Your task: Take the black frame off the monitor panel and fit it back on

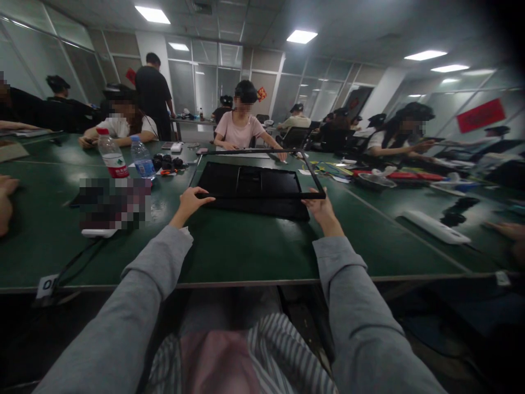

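Both my hands hold a thin black rectangular frame (258, 195), like a screen bezel, raised a little above the table and tilted. My left hand (191, 204) grips its near left corner, thumb stretched along the lower bar. At the near right corner, my right hand (322, 209) has its fingers under the bar. Through the frame's opening I see a black panel (270, 181) with a recessed middle, like a monitor's back cover, lying on the green table (246, 246). Part of the panel is hidden behind the lower bar.
Left of me stand a red-capped bottle (110, 156) and a blue-capped bottle (142, 158), near a white power strip (99, 233) with a cable. On the right lie another white strip (435, 227) and a tray (374, 180). A person (241, 126) sits opposite.
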Demonstrator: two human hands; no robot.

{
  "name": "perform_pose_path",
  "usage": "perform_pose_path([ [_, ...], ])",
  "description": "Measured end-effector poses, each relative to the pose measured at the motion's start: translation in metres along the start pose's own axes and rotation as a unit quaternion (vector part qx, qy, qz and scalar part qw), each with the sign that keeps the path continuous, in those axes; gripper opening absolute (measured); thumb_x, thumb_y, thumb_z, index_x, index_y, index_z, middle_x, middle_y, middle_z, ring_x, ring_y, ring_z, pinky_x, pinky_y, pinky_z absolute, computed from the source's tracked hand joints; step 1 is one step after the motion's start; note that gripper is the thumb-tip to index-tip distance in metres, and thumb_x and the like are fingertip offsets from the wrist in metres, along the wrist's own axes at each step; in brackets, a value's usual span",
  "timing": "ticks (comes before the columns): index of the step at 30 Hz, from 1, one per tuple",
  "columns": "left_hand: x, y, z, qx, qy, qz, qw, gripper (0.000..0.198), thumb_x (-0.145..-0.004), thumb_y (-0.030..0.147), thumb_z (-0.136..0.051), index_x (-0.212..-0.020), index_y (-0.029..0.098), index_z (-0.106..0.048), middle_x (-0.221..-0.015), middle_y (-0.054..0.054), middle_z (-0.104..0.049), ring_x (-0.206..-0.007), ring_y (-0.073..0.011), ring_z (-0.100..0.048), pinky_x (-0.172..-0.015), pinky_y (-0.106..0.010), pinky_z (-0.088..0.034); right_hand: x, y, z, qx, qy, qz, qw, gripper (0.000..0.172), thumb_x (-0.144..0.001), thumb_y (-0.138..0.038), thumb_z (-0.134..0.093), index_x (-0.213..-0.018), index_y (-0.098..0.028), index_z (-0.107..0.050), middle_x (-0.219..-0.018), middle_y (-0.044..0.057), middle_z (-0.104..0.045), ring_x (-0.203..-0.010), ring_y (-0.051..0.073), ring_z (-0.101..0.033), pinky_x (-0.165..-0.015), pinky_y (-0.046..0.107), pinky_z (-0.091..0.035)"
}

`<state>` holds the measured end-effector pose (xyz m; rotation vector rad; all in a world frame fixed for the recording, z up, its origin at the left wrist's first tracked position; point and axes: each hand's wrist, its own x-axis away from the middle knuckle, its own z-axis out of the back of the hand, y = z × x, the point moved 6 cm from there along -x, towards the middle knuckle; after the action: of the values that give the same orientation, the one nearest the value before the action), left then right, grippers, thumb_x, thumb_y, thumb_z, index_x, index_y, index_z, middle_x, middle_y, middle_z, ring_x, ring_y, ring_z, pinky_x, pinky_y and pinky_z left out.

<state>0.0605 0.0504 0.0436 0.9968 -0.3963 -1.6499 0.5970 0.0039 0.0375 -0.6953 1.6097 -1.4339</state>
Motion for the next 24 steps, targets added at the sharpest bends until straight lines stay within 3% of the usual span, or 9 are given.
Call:
perform_pose_path([
  [3,0.002,0.004,0.0,-0.019,-0.015,-0.009,1.0,0.041,-0.074,0.058,-0.092,-0.098,0.026,-0.082,-0.114,-0.009,-0.079,-0.115,-0.0334,-0.067,-0.105,-0.051,-0.048,0.006,-0.015,-0.002,-0.045,-0.052,-0.004,0.998,0.057,-0.092,-0.079,-0.056,-0.099,-0.024,-0.066,-0.082,0.009,-0.071,-0.086,0.026,-0.073,-0.086,0.042,-0.065],
  [6,0.004,0.004,-0.002,-0.038,-0.025,-0.015,0.999,0.041,-0.075,0.059,-0.091,-0.099,0.027,-0.081,-0.112,-0.009,-0.079,-0.117,-0.0341,-0.065,-0.106,-0.051,-0.045,0.003,-0.01,0.005,-0.01,-0.035,-0.015,0.999,0.043,-0.089,-0.066,-0.069,-0.094,-0.023,-0.066,-0.077,0.004,-0.067,-0.077,0.021,-0.068,-0.081,0.038,-0.064],
  [8,0.004,0.004,-0.004,-0.053,-0.034,-0.02,0.998,0.041,-0.076,0.059,-0.091,-0.099,0.027,-0.081,-0.114,-0.009,-0.079,-0.119,-0.0346,-0.065,-0.107,-0.051,-0.044,0.0,-0.001,0.005,0.056,-0.039,-0.014,0.998,0.035,-0.086,-0.053,-0.074,-0.101,-0.021,-0.069,-0.077,0.002,-0.067,-0.075,0.02,-0.067,-0.082,0.038,-0.063],
  [12,0.005,0.001,-0.012,-0.071,-0.052,-0.038,0.995,0.036,-0.079,0.055,-0.09,-0.1,0.028,-0.08,-0.12,-0.009,-0.079,-0.125,-0.0355,-0.063,-0.11,-0.052,-0.042,-0.001,0.007,0.001,0.206,0.005,0.055,0.977,0.043,-0.085,-0.033,-0.065,-0.124,-0.017,-0.07,-0.101,0.008,-0.076,-0.099,0.026,-0.071,-0.099,0.047,-0.06],
  [16,0.005,-0.002,-0.02,-0.075,-0.074,-0.053,0.993,0.03,-0.082,0.052,-0.087,-0.1,0.029,-0.08,-0.122,-0.008,-0.079,-0.129,-0.0347,-0.062,-0.112,-0.053,-0.04,0.006,0.009,-0.01,0.336,0.03,0.112,0.935,0.051,-0.087,-0.02,-0.051,-0.134,-0.011,-0.069,-0.126,0.019,-0.073,-0.126,0.031,-0.065,-0.118,0.051,-0.049],
  [19,0.004,-0.006,-0.023,-0.079,-0.086,-0.055,0.992,0.03,-0.082,0.054,-0.086,-0.099,0.03,-0.081,-0.123,-0.007,-0.08,-0.13,-0.0347,-0.061,-0.114,-0.053,-0.039,0.007,0.013,-0.012,0.386,0.042,0.121,0.913,0.053,-0.087,-0.017,-0.051,-0.135,-0.007,-0.069,-0.126,0.024,-0.07,-0.13,0.035,-0.061,-0.12,0.054,-0.046],
  [24,0.001,-0.009,-0.025,-0.081,-0.081,-0.07,0.991,0.032,-0.082,0.058,-0.085,-0.098,0.03,-0.082,-0.123,-0.008,-0.08,-0.13,-0.0351,-0.061,-0.114,-0.052,-0.04,0.003,0.016,-0.011,0.398,0.047,0.132,0.907,0.053,-0.087,-0.018,-0.052,-0.137,-0.008,-0.068,-0.118,0.022,-0.066,-0.125,0.036,-0.06,-0.116,0.057,-0.047],
])
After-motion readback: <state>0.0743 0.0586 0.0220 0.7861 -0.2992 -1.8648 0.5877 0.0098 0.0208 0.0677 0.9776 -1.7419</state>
